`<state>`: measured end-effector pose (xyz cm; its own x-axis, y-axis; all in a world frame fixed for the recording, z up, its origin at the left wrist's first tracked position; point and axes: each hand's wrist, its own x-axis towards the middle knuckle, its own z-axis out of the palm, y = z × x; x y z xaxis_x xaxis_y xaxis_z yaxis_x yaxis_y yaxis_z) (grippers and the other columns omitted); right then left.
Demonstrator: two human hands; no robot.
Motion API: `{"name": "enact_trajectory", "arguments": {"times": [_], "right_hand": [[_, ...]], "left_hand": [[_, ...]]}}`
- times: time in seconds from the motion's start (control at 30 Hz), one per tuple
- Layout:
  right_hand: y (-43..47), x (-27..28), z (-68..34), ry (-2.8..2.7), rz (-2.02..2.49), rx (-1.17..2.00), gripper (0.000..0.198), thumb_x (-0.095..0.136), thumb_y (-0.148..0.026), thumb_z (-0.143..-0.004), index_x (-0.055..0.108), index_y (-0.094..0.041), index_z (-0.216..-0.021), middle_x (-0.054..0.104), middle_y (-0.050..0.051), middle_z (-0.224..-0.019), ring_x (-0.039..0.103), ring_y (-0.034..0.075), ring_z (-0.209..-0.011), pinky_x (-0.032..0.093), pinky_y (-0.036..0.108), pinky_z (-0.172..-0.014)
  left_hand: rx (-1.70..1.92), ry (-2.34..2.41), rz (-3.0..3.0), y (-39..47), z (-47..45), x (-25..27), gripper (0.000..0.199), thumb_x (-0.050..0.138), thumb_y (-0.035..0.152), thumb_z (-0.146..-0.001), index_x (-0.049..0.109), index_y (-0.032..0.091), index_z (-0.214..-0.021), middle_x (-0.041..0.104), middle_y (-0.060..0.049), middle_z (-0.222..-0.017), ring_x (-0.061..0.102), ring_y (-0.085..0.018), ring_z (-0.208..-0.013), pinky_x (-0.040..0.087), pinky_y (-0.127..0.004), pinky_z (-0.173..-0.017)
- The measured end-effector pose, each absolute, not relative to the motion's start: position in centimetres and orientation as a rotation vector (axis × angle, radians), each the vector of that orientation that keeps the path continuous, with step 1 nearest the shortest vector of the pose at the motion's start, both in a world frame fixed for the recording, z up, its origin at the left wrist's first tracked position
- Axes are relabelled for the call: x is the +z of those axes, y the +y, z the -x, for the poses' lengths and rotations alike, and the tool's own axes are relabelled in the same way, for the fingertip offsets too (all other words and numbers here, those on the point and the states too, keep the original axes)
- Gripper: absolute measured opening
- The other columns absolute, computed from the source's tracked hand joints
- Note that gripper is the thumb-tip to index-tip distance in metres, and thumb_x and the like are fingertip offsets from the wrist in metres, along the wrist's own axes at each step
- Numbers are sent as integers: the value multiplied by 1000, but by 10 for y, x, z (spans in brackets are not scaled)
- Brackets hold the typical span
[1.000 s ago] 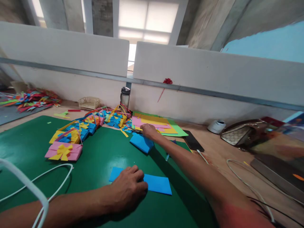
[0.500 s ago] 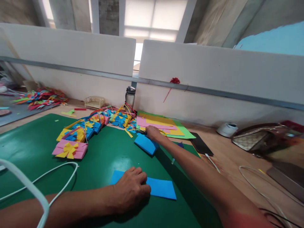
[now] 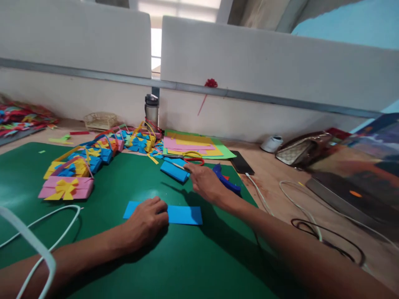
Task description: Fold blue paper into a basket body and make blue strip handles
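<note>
My left hand (image 3: 149, 218) rests with curled fingers on a folded strip of blue paper (image 3: 185, 215), holding it on the green mat (image 3: 102, 265). My right hand (image 3: 204, 182) is closed on a thin, pale, pointed stick (image 3: 177, 165), its tip pointing left. Just below the stick lies another folded blue paper piece (image 3: 175, 171). Scissors (image 3: 193, 159) with yellow and red handles lie behind that hand, by the stacked coloured sheets (image 3: 199, 145). To its right is a blue curved object (image 3: 227, 181), partly hidden by the hand.
Finished paper bags with bows (image 3: 67, 187) stand in a row at the left. A bottle (image 3: 151, 110) and a wire basket (image 3: 100, 120) are by the wall. A phone (image 3: 242, 162), cables (image 3: 299, 199) and a handbag (image 3: 301, 151) lie at the right. A white cable (image 3: 37, 245) loops at lower left.
My right hand has drawn back from the scissors by the sheets and now has the thin stick in it. My left hand stays on the blue strip. The view has tilted down and turned right.
</note>
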<state>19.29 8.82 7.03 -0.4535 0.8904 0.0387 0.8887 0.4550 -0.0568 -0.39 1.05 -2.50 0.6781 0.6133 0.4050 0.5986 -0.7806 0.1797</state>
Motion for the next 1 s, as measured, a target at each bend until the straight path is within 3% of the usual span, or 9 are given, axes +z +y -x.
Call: {"name": "enact_trajectory", "arguments": {"times": [0.07, 0.23, 0.43, 0.57, 1.0], "right_hand": [[52, 68, -213, -2618, 1558, 135, 32, 47, -13, -88, 57, -21, -119, 67, 6, -108, 63, 17, -95, 48, 26, -81], [-3, 51, -262, -2290, 1402, 420, 28, 43, -27, -91, 65, -23, -108, 71, 3, -102, 66, 17, -92, 50, 26, -78], [-8, 27, -278, -2332, 1443, 86, 27, 43, -25, -90, 67, -24, -101, 65, 3, -74, 62, 16, -65, 47, 25, -57], [-11, 19, -282, -2400, 1487, -174, 28, 40, -23, -92, 66, -24, -102, 59, 2, -68, 58, 16, -59, 41, 24, -51], [-22, 17, -289, -2431, 1560, -73, 25, 43, -16, -88, 64, -25, -100, 58, 2, -70, 54, 13, -58, 34, 23, -49]], "left_hand": [[736, 1014, -2812, 9, 13, -25, 29, 34, 14, -94, 57, 16, -75, 56, -5, -85, 44, -16, -74, 36, -28, -65], [759, 1043, -2778, 3, 28, -27, 30, 34, 14, -94, 56, 16, -74, 57, -5, -85, 46, -15, -74, 37, -27, -64], [776, 1143, -2766, -2, 27, -26, 25, 43, 20, -93, 53, 16, -70, 58, -4, -84, 47, -15, -74, 40, -27, -66], [780, 1156, -2748, -2, 27, -25, 27, 43, 22, -93, 55, 16, -70, 58, -4, -84, 49, -14, -73, 41, -26, -65], [693, 1181, -2755, -6, 31, -24, 23, 45, 22, -93, 55, 16, -72, 60, -5, -86, 52, -15, -74, 43, -27, -63]]}}
